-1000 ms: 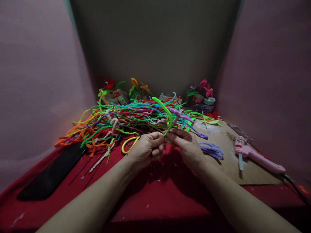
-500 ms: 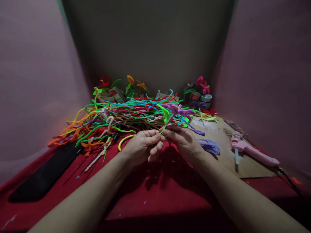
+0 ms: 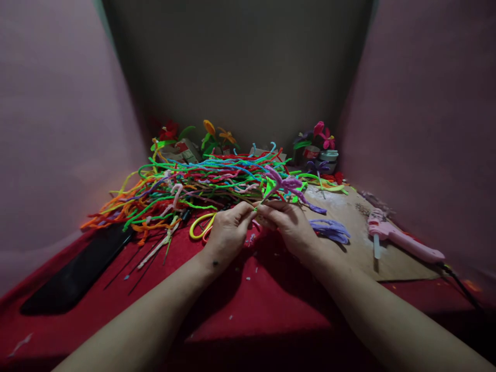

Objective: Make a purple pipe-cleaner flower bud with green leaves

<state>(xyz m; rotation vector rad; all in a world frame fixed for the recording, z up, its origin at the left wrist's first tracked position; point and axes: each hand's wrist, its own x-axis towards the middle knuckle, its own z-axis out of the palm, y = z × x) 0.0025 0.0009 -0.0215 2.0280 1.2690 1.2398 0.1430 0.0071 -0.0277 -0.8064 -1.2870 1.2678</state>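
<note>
My left hand (image 3: 228,232) and my right hand (image 3: 289,225) meet over the red cloth (image 3: 248,299), both pinching the stem of a small pipe-cleaner flower (image 3: 284,184). The flower has purple petals and a bright green stem and leaf, and it stands up just above my fingertips. Right behind my hands lies a big loose pile of coloured pipe cleaners (image 3: 194,186). A yellow loop (image 3: 199,225) rests on the cloth beside my left hand.
Purple petal pieces (image 3: 331,230) and a pink glue gun (image 3: 399,240) lie on a brown board (image 3: 356,248) at the right. A black flat object (image 3: 73,276) lies at the left. Finished flowers (image 3: 323,139) and small pots stand at the back wall.
The long green pipe cleaner arching above my hands has been wound down to a short stem. My left fingers have shifted from a fist to a pinch at the stem.
</note>
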